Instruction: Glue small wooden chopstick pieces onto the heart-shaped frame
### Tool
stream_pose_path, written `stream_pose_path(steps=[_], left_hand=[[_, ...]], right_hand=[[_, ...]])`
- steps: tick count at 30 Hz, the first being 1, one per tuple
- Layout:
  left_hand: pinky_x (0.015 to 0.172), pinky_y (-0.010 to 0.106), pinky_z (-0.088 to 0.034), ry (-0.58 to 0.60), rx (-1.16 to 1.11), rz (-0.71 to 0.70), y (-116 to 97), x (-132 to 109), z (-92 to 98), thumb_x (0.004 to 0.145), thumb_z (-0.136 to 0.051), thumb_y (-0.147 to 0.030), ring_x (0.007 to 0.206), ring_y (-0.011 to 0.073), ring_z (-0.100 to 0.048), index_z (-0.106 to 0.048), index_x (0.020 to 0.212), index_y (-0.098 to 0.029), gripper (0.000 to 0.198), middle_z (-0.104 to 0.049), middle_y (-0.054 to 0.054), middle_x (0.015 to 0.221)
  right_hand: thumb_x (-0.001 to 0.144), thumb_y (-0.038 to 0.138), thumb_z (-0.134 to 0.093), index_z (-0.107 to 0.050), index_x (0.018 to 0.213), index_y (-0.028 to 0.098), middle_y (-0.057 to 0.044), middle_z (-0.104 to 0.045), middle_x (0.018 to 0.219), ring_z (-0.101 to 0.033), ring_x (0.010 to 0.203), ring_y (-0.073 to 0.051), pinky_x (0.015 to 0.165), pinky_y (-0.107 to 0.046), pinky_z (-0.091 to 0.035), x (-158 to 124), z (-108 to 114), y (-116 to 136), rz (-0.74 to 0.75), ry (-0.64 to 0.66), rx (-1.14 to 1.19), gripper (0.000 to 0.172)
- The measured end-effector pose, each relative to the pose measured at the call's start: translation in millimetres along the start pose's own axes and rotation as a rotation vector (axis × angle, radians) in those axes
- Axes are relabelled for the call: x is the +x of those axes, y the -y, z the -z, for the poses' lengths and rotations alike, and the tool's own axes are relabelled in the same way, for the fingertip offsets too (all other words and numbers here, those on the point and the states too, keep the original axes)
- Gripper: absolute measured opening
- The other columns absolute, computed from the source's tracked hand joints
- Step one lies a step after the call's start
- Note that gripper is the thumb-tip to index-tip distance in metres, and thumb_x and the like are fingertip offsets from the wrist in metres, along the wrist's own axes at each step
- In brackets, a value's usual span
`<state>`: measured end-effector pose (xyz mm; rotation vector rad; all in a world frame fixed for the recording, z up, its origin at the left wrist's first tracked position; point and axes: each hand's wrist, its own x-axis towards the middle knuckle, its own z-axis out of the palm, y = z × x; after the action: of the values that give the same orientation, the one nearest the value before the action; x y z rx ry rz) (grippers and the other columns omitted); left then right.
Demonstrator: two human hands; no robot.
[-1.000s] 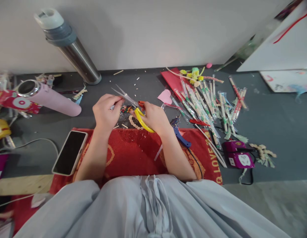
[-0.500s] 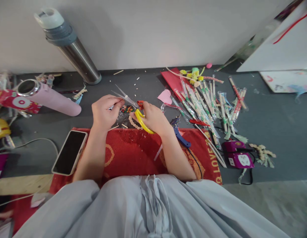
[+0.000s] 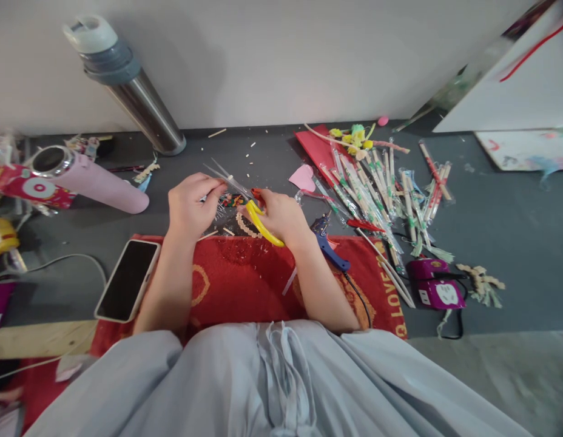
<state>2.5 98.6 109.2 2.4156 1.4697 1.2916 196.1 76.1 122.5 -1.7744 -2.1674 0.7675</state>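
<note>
My right hand grips a pair of scissors by its yellow handle. The slim blades point up and left, passing just in front of my left fingers, and look nearly closed. My left hand is closed in a pinch beside the blades. What it pinches is hidden or too small to name. A tiny pale bit shows at the blades. Below and between the hands lie a beige braided cord, a small multicoloured patterned item and thin white strands, partly covered by the hands.
A blue glue gun lies on the red towel, right of my forearm. Several wrapped sticks are heaped at right, near a purple power socket. At left are a phone, a pink bottle and a steel flask.
The scissor blades have drawn closer together, and a tiny pale bit now shows at them. My right hand has shifted very slightly; my left hand stays in almost the same place.
</note>
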Motion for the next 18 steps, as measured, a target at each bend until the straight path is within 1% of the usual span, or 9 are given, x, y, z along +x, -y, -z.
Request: stream_pose_path(steps=[5, 9, 12, 14, 15, 16, 18], left_hand=[[0.070, 0.029, -0.051, 0.030, 0.045, 0.041, 1.9, 0.0, -1.1, 0.088, -0.060, -0.022, 0.074, 0.0162, -0.066, -0.070, 0.077, -0.023, 0.015, -0.072, 0.002, 0.078], [0.071, 0.031, -0.052, 0.003, 0.016, 0.063, 0.9, 0.6, -1.3, 0.087, -0.061, -0.024, 0.074, 0.0171, -0.066, -0.070, 0.075, -0.024, 0.015, -0.072, 0.002, 0.077], [0.072, 0.031, -0.053, -0.017, -0.011, 0.113, 0.6, -0.2, -4.2, 0.088, -0.062, -0.028, 0.075, 0.0172, -0.066, -0.071, 0.076, -0.025, 0.015, -0.072, 0.002, 0.078], [0.072, 0.030, -0.054, -0.040, -0.054, 0.221, 2.7, -2.2, -9.7, 0.090, -0.061, -0.034, 0.074, 0.0162, -0.066, -0.072, 0.086, -0.024, 0.016, -0.073, 0.003, 0.080], [0.072, 0.029, -0.055, -0.050, -0.099, 0.290, 4.4, -3.7, -13.7, 0.090, -0.060, -0.039, 0.073, 0.0157, -0.067, -0.072, 0.094, -0.023, 0.020, -0.073, 0.004, 0.081], [0.070, 0.029, -0.055, -0.052, -0.162, 0.364, 6.0, -5.5, -18.5, 0.090, -0.060, -0.045, 0.073, 0.0154, -0.067, -0.071, 0.103, -0.021, 0.028, -0.073, 0.004, 0.083], [0.071, 0.029, -0.058, 0.017, -0.322, 0.450, 7.6, -10.0, -29.3, 0.086, -0.064, -0.056, 0.077, 0.0174, -0.070, -0.066, 0.116, -0.019, 0.047, -0.074, 0.008, 0.089]], right_hand=[[0.091, 0.075, -0.039, -0.068, 0.110, 0.018, -0.013, -0.076, 0.099, -0.071, 0.094, -0.029, 0.076, -0.034, -0.048, 0.5, -1.0, -0.4, -0.016, 0.011, -0.023, 0.067], [0.089, 0.078, -0.036, -0.068, 0.097, 0.017, -0.015, -0.076, 0.093, -0.071, 0.086, -0.030, 0.072, -0.035, -0.046, 2.2, -4.8, -0.7, -0.020, 0.003, -0.031, 0.069], [0.089, 0.078, -0.037, -0.067, 0.093, 0.018, -0.015, -0.075, 0.092, -0.071, 0.084, -0.030, 0.070, -0.035, -0.045, 4.7, -8.4, -1.2, -0.019, -0.014, -0.004, 0.067], [0.089, 0.077, -0.038, -0.067, 0.092, 0.018, -0.015, -0.075, 0.091, -0.070, 0.083, -0.029, 0.069, -0.034, -0.044, 6.5, -10.5, -2.2, -0.029, -0.042, 0.044, 0.066], [0.090, 0.077, -0.037, -0.066, 0.090, 0.019, -0.014, -0.075, 0.090, -0.070, 0.083, -0.029, 0.069, -0.034, -0.044, 7.3, -11.2, -3.0, -0.039, -0.061, 0.077, 0.065], [0.091, 0.076, -0.036, -0.065, 0.088, 0.019, -0.013, -0.075, 0.088, -0.070, 0.082, -0.028, 0.069, -0.033, -0.044, 7.9, -11.6, -4.1, -0.052, -0.079, 0.114, 0.064], [0.093, 0.075, -0.032, -0.064, 0.083, 0.019, -0.011, -0.074, 0.085, -0.069, 0.080, -0.025, 0.068, -0.031, -0.043, 8.7, -11.8, -6.7, -0.070, -0.107, 0.195, 0.064]])
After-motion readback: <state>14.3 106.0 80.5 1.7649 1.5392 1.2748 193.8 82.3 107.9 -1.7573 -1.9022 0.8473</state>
